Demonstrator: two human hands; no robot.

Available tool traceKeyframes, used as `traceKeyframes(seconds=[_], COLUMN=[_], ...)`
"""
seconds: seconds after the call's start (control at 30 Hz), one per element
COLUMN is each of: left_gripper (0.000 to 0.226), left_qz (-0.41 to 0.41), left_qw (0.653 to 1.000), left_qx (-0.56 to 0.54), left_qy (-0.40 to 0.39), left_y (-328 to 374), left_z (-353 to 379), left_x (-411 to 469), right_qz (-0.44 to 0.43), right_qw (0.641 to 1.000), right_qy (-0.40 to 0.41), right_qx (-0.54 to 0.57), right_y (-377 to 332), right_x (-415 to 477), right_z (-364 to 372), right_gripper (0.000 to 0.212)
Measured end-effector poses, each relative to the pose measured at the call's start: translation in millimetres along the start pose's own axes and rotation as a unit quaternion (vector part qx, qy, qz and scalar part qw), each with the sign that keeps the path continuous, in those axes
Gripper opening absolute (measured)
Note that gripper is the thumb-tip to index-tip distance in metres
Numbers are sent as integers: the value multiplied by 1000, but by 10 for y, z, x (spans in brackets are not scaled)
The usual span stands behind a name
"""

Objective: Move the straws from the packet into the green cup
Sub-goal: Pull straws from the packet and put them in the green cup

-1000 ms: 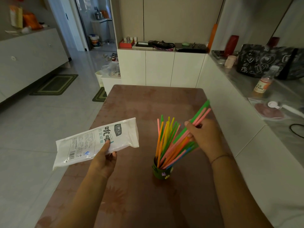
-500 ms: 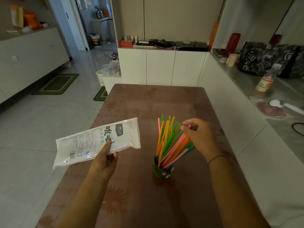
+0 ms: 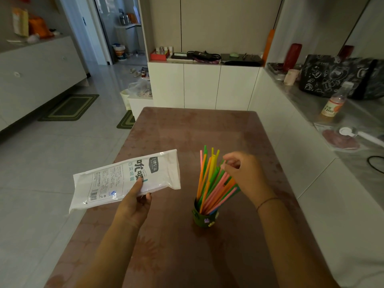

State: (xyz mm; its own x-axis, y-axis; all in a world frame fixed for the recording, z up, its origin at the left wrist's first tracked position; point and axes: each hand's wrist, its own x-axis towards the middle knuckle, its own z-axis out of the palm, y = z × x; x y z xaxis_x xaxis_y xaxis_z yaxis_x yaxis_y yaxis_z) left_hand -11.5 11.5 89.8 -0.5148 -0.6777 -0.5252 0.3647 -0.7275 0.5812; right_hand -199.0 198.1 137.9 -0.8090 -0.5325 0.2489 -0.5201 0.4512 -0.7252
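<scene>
A small green cup (image 3: pixel 204 219) stands upright on the brown table (image 3: pixel 187 129), full of coloured straws (image 3: pixel 207 173) that fan upward, some upright and some leaning right. My right hand (image 3: pixel 247 175) is at the upper ends of the leaning straws, with thumb and fingers pinched on their tips. To the left, my left hand (image 3: pixel 135 202) grips the white printed straw packet (image 3: pixel 124 179) from below and holds it level above the table's left edge. I cannot see what is inside the packet.
A white counter runs along the table's right side with a bottle (image 3: pixel 334 102), a black patterned bag (image 3: pixel 332 75) and a white scoop (image 3: pixel 351 132). White cabinets (image 3: pixel 203 84) stand behind the table's far end. Tiled floor lies to the left.
My right hand has lowered a bundle of straws into the cup and slid up to their tips. The packet in my left hand has barely moved.
</scene>
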Motion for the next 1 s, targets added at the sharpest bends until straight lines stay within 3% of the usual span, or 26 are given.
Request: traceKeyframes(seconds=[0.13,0.37,0.47,0.53,0.6,0.67,0.8,0.9,1.0], left_gripper=[19,22,22,23,25,22,17,27,30], left_qz=[4,-1,10,26,49,71,102,142,208], left_qw=[1000,1000,1000,999,997,993,986,971,942], left_qx=[-7,6,17,33,53,73,104,151,212], left_qy=[-2,-5,-17,-28,-41,-55,-81,-121,-156], left_y=[8,-17,4,26,56,90,151,194,244], left_z=[5,66,113,145,193,258,389,478,590], left_x=[-8,-52,-71,-85,-108,-149,-267,-405,-579], right_qz=[-10,0,-6,-17,0,43,169,264,328], right_qw=[998,1000,997,991,978,949,840,746,688], right_qy=[51,23,72,125,136,75,-18,-70,-133], right_qx=[25,-6,3,40,156,305,515,607,634], right_y=[-11,-6,-105,-244,-420,-575,-723,-751,-741], right_x=[17,-29,-51,-98,-170,-238,-310,-326,-379], right_z=[-80,41,-8,-70,-87,-16,289,372,340], right_gripper=[9,14,18,21,20,22,25,38,36])
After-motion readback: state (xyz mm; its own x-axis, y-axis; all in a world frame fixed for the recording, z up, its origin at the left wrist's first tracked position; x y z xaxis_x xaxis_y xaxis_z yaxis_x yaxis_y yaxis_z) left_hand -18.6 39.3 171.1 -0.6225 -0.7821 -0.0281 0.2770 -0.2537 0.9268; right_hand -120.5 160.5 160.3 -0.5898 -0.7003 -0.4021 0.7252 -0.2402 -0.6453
